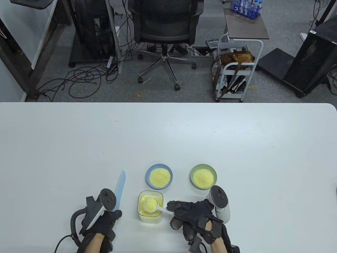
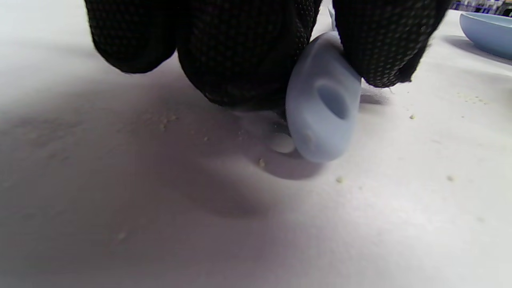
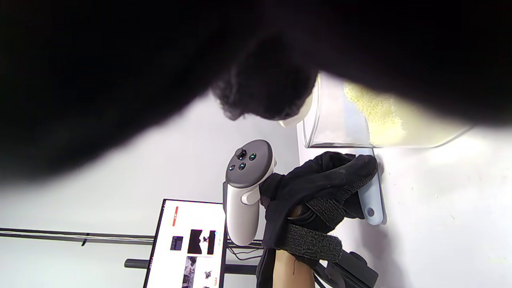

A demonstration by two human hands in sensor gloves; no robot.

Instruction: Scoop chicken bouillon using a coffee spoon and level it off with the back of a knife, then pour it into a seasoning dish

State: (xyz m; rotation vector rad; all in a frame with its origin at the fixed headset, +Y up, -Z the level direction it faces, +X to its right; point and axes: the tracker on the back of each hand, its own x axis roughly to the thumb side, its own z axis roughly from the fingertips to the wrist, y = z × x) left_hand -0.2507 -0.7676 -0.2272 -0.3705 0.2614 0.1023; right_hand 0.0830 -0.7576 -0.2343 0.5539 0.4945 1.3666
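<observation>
On the white table (image 1: 237, 137), our right hand (image 1: 194, 213) gripped the coffee spoon (image 1: 154, 205), heaped with bouillon, over the clear container (image 1: 150, 218) just beside its fingertips. Our left hand (image 1: 101, 224) clasped the knife (image 1: 120, 191), blade pointing away; we judged levelling and pouring into a seasoning dish (image 1: 203, 176) beyond the right hand were left.

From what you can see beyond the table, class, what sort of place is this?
Probably an office or lab rather than a kitchen: an office chair, loose floor cables, a rack of tubes, and a monitor.

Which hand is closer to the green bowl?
Right. The right hand sits just below the green bowl, holding the spoon. The left hand grips the knife far over, past the blue bowl.
</observation>
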